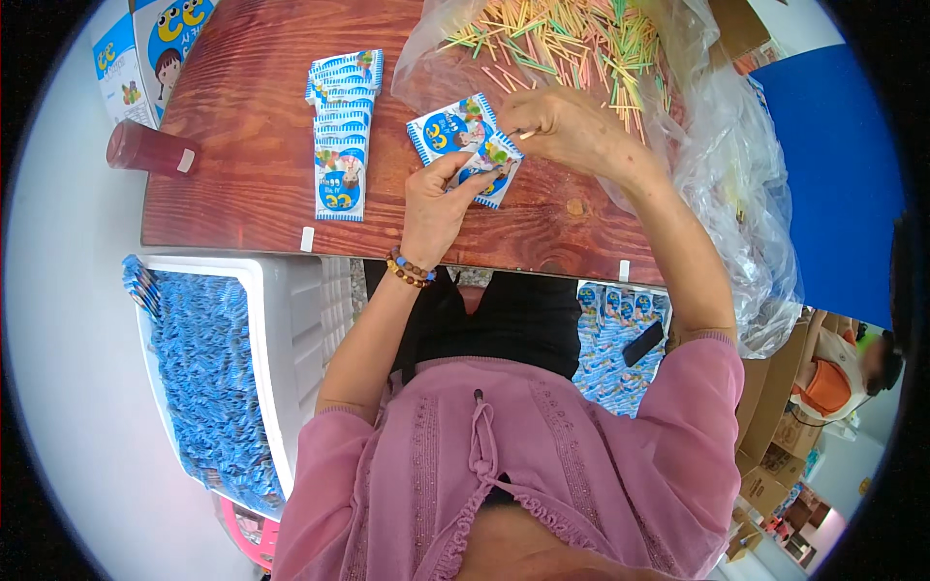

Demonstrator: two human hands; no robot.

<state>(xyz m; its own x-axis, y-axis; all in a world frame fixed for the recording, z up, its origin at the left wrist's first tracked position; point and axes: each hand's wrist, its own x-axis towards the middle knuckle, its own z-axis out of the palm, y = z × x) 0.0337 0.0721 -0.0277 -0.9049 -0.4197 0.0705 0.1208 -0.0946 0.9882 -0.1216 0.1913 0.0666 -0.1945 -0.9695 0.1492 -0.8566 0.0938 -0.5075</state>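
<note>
My left hand [433,215], with a beaded bracelet at its wrist, pinches a small blue-and-white packet [502,155] over the near part of the table. Another such packet [448,126] shows just behind it; whether my fingers touch that one I cannot tell. At the upper right corner of the held packet, my right hand [567,126] has its fingers closed on a thin pale candy stick [527,135]. Just beyond my right hand lies a heap of pastel candy sticks [581,48] on a clear plastic bag [426,68]. Overlapping packets form a column [341,174] left of my hands.
A reddish cup [145,149] stands at the left edge of the wooden table [242,136]. Below left, a white crate [260,339] is filled with blue packets. More packets and a dark phone-like object [643,344] lie below right. Crumpled plastic [736,213] hangs over the right side.
</note>
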